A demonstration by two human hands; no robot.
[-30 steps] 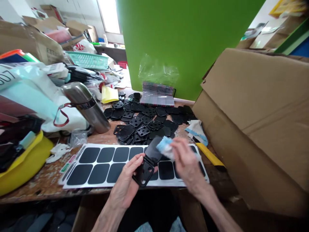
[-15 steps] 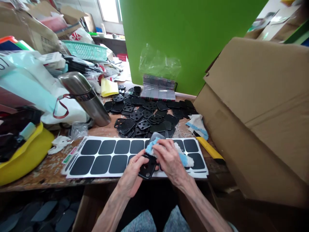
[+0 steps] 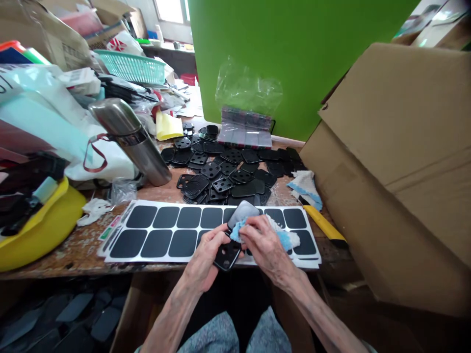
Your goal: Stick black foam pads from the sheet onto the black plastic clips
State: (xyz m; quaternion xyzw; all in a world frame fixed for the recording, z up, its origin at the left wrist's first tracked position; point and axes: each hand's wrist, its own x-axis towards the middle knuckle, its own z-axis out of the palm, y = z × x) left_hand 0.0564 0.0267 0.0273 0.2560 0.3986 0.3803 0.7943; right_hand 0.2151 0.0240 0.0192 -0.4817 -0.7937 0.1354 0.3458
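My left hand (image 3: 206, 256) grips a black plastic piece (image 3: 227, 255) with round holes at its near end and a smooth, shiny flat panel (image 3: 243, 212) at its far end. In my right hand (image 3: 263, 243) is a bunched blue-and-white cloth (image 3: 285, 239), pressed against the middle of the piece. Some of my right fingertips are hidden by the cloth. Under both hands lie white sheets (image 3: 149, 264) bearing rows of dark rounded squares (image 3: 156, 243). Just beyond them spreads a pile of similar black plastic pieces (image 3: 222, 184).
A steel flask (image 3: 134, 142) leans at the left, beside a yellow container (image 3: 40, 235). On the right are a yellow-handled cutter (image 3: 324, 225), another cloth (image 3: 306, 189) and a big cardboard box (image 3: 397, 171). Clear plastic packaging (image 3: 246, 127) rests against a green panel (image 3: 294, 54).
The cloth has slid toward me along the black piece, and more of its shiny panel shows. The whole view has shifted slightly.
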